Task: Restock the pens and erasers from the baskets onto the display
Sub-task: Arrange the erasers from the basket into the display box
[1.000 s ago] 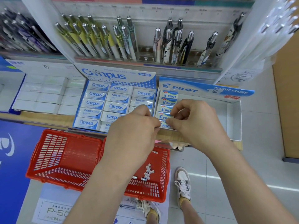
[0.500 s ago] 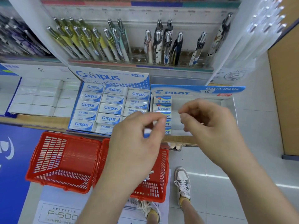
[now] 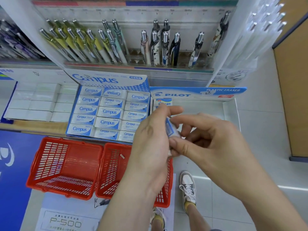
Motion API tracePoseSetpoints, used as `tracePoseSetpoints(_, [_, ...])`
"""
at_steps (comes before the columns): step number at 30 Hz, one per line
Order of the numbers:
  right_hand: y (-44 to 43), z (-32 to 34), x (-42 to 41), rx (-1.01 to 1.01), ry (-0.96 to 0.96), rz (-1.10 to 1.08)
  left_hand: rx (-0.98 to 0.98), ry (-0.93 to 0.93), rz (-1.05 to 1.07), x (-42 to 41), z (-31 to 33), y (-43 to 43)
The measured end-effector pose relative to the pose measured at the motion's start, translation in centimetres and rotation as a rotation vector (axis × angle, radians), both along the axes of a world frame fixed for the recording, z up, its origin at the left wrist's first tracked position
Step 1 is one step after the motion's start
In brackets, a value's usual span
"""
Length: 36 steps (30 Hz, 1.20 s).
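Note:
My left hand [image 3: 150, 147] holds small blue-and-white Pilot erasers [image 3: 170, 129] in its curled fingers, just in front of the Pilot display box [image 3: 230, 110]. My right hand [image 3: 208, 142] meets it, thumb and fingers pinching the same erasers. One Pilot eraser [image 3: 164, 102] shows at the box's back left; the rest of that column is hidden by my hands. The Campus box [image 3: 109, 80] to the left is full of erasers. Two red baskets stand below the shelf: the left basket [image 3: 65, 165] looks empty, the right basket [image 3: 113, 169] is partly covered by my left arm.
Rows of pens [image 3: 93, 45] stand in the rack above the erasers, more pens [image 3: 165, 45] to their right. A box of white erasers [image 3: 38, 102] lies far left. My feet [image 3: 188, 185] stand on the tiled floor beside the baskets. A wooden panel [image 3: 295, 80] is at right.
Both hands have drawn back from the Pilot box toward me and come together. The left hand now holds erasers that the right hand pinches.

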State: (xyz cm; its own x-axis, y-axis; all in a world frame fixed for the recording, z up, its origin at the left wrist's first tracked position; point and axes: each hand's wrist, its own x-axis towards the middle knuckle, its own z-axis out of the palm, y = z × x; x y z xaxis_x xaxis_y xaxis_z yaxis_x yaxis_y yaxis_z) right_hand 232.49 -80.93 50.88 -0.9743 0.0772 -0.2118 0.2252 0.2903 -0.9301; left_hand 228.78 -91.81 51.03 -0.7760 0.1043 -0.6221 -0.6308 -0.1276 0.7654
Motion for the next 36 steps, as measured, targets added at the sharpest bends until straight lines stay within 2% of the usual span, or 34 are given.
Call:
tracePoseSetpoints(2, [0.2,0.3,-0.2,-0.011,0.007,-0.019,0.061,0.005,-0.095,0.0,0.4,-0.2])
tracePoseSetpoints(5, [0.6,0.5,-0.4,-0.154,0.008,-0.157,0.116,0.008,-0.162,-0.3,0.7,-0.8])
tracePoseSetpoints(8, [1.1,0.4,-0.8,-0.451,-0.151,-0.321,0.042,0.125,-0.22,-0.5,0.4,-1.2])
tracePoseSetpoints(11, [1.4,-0.2,-0.9,-0.539,-0.206,-0.329,-0.031,0.156,-0.187,-0.5,0.0,-1.2])
tracePoseSetpoints(15, [1.9,-0.6,-0.5,-0.35,-0.036,-0.188,-0.053,0.11,-0.168,-0.7,-0.2,-1.4])
tracePoseSetpoints(18, [2.1,-1.2,-0.7,-0.161,0.033,-0.171,-0.136,0.15,-0.194,-0.9,-0.4,-1.4])
tracePoseSetpoints(20, [2.4,-2.1,-1.2,0.053,0.062,-0.203,-0.387,0.315,-0.225,-1.4,-0.9,-1.7])
tracePoseSetpoints(23, [2.4,-4.0,-2.3,0.349,0.076,-0.219,-0.929,0.585,-0.377,-2.3,-1.5,-2.6])
tracePoseSetpoints(26, [1.7,-5.3,-3.1,0.548,0.104,-0.228,-1.165,0.649,-0.508,-3.1,-1.7,-2.9])
tracePoseSetpoints(29, [1.0,-5.7,-3.5,0.651,0.143,-0.273,-1.216,0.667,-0.547,-3.4,-2.1,-2.9])
tracePoseSetpoints(36, [0.0,-6.0,-4.2,0.719,0.129,-0.355,-1.205,0.703,-0.541,-3.6,-2.3,-3.0])
